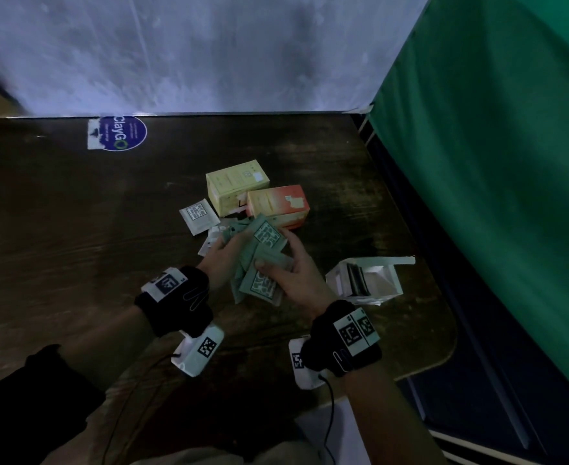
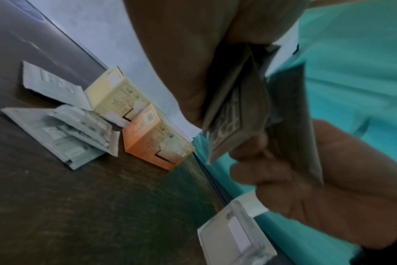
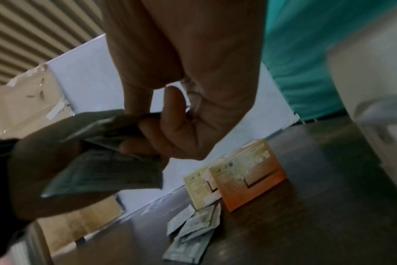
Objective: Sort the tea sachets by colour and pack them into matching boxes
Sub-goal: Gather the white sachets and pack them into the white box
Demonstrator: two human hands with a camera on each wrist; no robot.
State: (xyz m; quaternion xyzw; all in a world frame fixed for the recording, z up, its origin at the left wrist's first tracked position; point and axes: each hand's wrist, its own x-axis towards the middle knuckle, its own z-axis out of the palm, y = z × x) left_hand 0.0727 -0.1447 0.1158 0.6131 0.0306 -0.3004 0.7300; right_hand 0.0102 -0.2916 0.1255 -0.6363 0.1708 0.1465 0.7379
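Both hands hold a bunch of green tea sachets (image 1: 261, 260) above the dark table (image 1: 75, 229). My left hand (image 1: 224, 253) grips the fanned stack from the left; my right hand (image 1: 293, 273) pinches the sachets from the right. In the left wrist view the green sachets (image 2: 236, 114) hang between both hands. White sachets (image 1: 197, 216) lie loose on the table, left of a yellow box (image 1: 236, 186) and an orange box (image 1: 278, 203). An open white box (image 1: 367, 280) stands to the right of my right hand, with dark sachets inside.
A round blue sticker (image 1: 122, 133) sits at the table's far edge. A pale wall runs behind the table and a green curtain (image 1: 494, 162) hangs along its right side. The table's rounded near-right corner (image 1: 444, 347) lies close to the white box.
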